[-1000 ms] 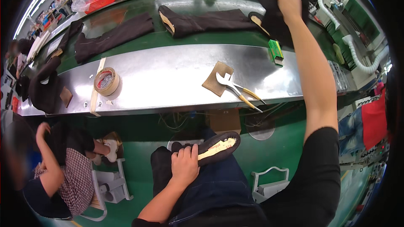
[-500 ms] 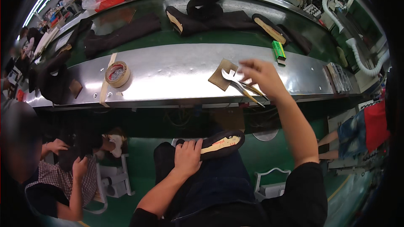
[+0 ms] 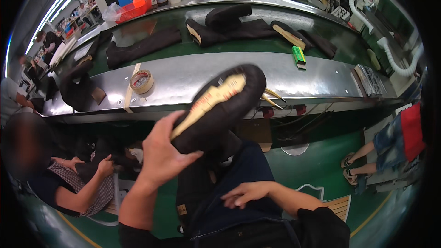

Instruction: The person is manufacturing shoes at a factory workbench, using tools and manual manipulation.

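My left hand [image 3: 165,151] grips a black boot [image 3: 245,105] at its heel end, fingers along one side and thumb on the other. The boot is raised over my lap with its cream bottom board facing up; its dark shaft hangs down beneath. My right hand [image 3: 248,194] is held over my lap below the boot, fingers loosely apart and holding nothing. Just beyond the boot's toe, the handles of pliers [image 3: 274,98] stick out over the edge of the metal ledge [image 3: 321,76]; the boot hides the rest of them.
A tape roll [image 3: 141,81] and a small green box [image 3: 299,57] lie on the ledge. More black boots [image 3: 144,48] rest on the green belt [image 3: 138,24] behind. To my left a seated co-worker [image 3: 87,174] handles dark material. Another person [image 3: 390,138] stands at the right.
My left hand has lifted the boot up and forward from my lap. My right hand has drawn back from the pliers to my lap, empty. The view has shifted slightly.
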The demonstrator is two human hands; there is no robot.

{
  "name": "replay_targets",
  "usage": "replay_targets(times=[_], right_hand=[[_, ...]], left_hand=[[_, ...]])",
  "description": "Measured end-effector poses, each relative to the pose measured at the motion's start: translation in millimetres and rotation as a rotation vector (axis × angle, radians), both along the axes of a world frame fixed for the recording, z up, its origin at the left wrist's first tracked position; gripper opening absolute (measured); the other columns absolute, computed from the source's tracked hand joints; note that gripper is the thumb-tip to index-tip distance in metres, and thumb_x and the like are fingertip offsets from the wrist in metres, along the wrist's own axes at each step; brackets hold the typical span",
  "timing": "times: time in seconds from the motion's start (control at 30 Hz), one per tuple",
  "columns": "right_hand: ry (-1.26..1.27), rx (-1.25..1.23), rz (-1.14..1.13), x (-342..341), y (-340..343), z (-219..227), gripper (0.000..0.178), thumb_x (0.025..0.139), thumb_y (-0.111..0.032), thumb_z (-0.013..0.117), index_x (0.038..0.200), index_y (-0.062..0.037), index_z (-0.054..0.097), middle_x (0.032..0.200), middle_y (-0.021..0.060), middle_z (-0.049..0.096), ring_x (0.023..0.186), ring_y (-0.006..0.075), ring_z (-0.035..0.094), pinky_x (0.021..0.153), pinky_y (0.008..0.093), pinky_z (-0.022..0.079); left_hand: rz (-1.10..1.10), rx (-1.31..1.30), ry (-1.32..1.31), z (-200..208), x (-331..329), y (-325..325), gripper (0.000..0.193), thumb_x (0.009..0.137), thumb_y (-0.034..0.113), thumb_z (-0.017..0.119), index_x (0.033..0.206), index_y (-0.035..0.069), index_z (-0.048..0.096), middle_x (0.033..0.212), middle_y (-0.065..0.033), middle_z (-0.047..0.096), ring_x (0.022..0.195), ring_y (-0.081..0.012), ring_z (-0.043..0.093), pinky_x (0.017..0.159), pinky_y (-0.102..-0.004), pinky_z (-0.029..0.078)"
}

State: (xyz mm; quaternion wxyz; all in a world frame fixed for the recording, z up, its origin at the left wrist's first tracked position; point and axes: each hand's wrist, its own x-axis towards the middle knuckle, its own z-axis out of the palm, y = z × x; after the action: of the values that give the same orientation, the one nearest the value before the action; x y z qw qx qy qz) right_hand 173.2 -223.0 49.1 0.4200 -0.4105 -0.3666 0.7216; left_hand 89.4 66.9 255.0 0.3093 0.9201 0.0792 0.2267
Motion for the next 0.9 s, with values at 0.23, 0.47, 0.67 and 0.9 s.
replay_targets(times=[0.23, 0.47, 0.67, 0.9], right_hand=[[0.312, 0.357, -0.548, -21.0, 105.0, 5.5, 0.088, 0.087, -0.011, 0.082, 0.162, -0.0064, 0.034, 0.165, 0.0133, 0.041, 0.152, 0.0313, 0.041, 0.120, 0.0521, 0.041], [0.659, 0.657, -1.032, -7.9, 68.2, 94.4, 0.079, 0.082, 0.000, 0.075, 0.155, -0.0135, 0.046, 0.152, 0.0067, 0.055, 0.146, 0.0313, 0.048, 0.124, 0.0531, 0.036], [-0.072, 0.691, -1.525, 54.6, 56.9, 189.7, 0.069, 0.090, -0.010, 0.066, 0.154, -0.0055, 0.041, 0.147, 0.0142, 0.057, 0.135, 0.0342, 0.058, 0.112, 0.0546, 0.052], [-0.038, 0.381, -1.570, 207.4, 68.5, 249.0, 0.028, 0.103, -0.016, 0.056, 0.124, 0.0007, 0.066, 0.115, 0.0181, 0.075, 0.101, 0.0339, 0.075, 0.085, 0.0617, 0.064]], left_hand=[[-0.167, -0.569, -0.049, 34.8, -7.7, -7.1, 0.092, 0.063, 0.012, 0.098, 0.141, -0.005, 0.053, 0.128, -0.0136, 0.068, 0.118, -0.0211, 0.066, 0.104, -0.0347, 0.051], [-0.334, -1.183, -0.215, 13.0, 7.5, -17.6, 0.086, 0.080, 0.029, 0.093, 0.146, -0.005, 0.050, 0.137, -0.0132, 0.064, 0.125, -0.0249, 0.064, 0.109, -0.0381, 0.049], [-0.450, -1.340, -0.110, -23.0, 77.8, -9.5, 0.067, 0.103, 0.040, 0.067, 0.150, -0.005, 0.046, 0.141, -0.0137, 0.060, 0.126, -0.0234, 0.062, 0.110, -0.0385, 0.049], [-0.250, -0.789, -0.151, -79.4, 203.8, 75.9, 0.063, 0.104, 0.045, 0.065, 0.142, -0.004, 0.056, 0.135, -0.0171, 0.067, 0.121, -0.0244, 0.066, 0.090, -0.0381, 0.057]])
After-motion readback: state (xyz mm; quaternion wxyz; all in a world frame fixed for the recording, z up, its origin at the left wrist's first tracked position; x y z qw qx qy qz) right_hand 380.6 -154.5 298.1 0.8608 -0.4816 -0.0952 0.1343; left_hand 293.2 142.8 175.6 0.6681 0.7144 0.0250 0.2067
